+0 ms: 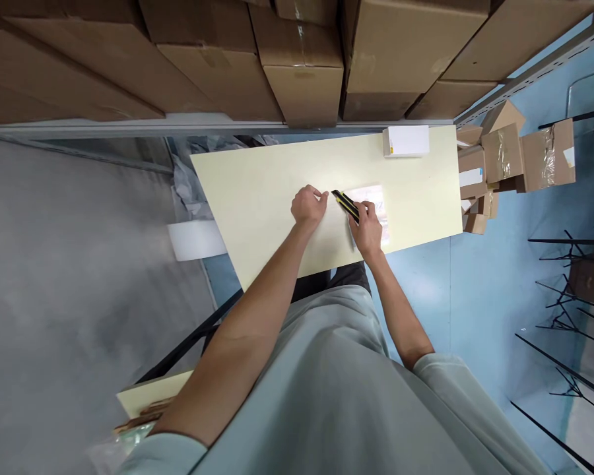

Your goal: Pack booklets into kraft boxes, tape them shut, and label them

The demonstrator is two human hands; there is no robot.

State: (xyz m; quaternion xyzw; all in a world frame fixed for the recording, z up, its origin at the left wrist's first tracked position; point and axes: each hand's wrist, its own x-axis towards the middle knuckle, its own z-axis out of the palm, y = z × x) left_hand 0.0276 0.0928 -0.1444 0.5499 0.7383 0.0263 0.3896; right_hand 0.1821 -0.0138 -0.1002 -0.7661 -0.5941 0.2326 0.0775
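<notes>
My right hand (367, 229) is wrapped round a black and yellow box cutter (345, 205), whose tip points up and left toward my other hand. Under and behind that hand lies a flat, whitish-pink printed sheet or packet (375, 195); part of it is covered by the fingers. My left hand (308, 206) hovers over or rests on the cream tabletop (272, 191), just left of the cutter's tip. Its fingers are curled in with thumb and forefinger together, and anything between them is too small to name.
A white box (406, 141) stands at the table's back right. Large cardboard boxes (301, 86) fill a shelf along the far side. More cartons (505, 155) are piled past the right end. A white roll-like object (197, 239) sits off the left edge.
</notes>
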